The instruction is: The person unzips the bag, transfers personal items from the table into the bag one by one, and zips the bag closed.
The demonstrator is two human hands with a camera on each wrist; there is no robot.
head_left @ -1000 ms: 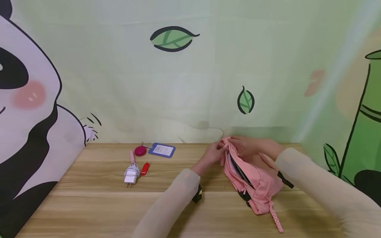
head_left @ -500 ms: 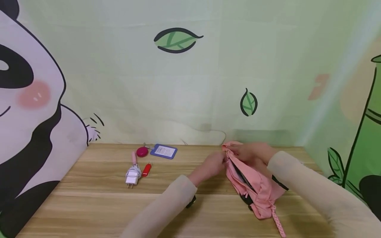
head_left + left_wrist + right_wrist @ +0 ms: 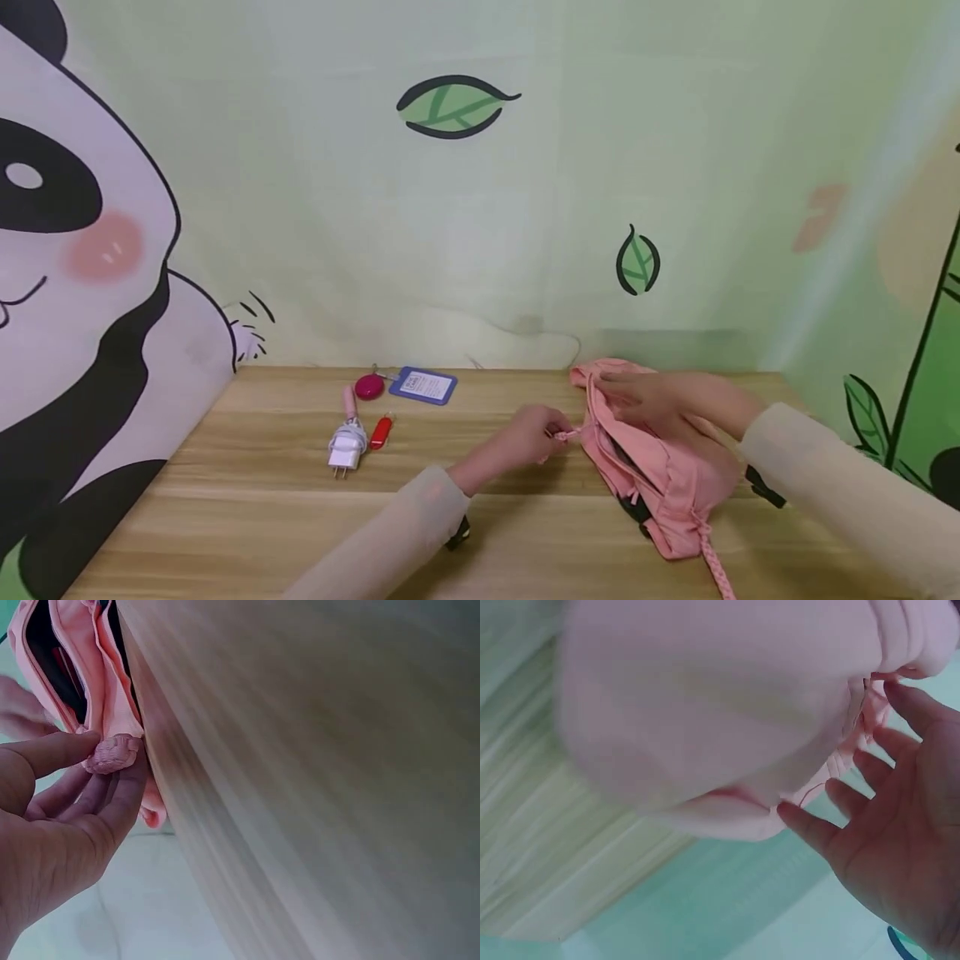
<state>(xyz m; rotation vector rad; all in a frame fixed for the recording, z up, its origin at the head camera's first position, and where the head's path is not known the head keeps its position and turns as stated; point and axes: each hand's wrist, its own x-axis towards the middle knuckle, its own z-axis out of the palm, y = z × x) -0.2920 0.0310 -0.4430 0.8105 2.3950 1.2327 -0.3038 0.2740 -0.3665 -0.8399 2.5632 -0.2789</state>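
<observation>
A pink fabric bag (image 3: 693, 483) lies on the right half of the table, its long zip parted and the dark inside showing. At its left edge my left hand (image 3: 528, 437) pinches a pink braided pull (image 3: 112, 754) between thumb and fingers; the left wrist view shows this close up. My right hand (image 3: 667, 404) rests on the bag's upper part. In the right wrist view, its fingers are spread and extended, with fingertips touching the pink cloth. A second braided cord (image 3: 716, 567) hangs from the bag's near end, beside a black buckle (image 3: 636, 510).
Left of the bag on the wooden table (image 3: 495, 533) lie a white charger with wrapped cable (image 3: 347, 448), a pink stick-like item (image 3: 349, 402), a red tag-like item (image 3: 381, 432), a round magenta case (image 3: 369, 387) and a blue card holder (image 3: 423, 386). A printed cloth backdrop (image 3: 480, 250) stands behind.
My left hand has drawn left and toward me from the bag's top corner, pulling the braided pull out. My right hand has gone from gripping the corner to lying spread on the bag.
</observation>
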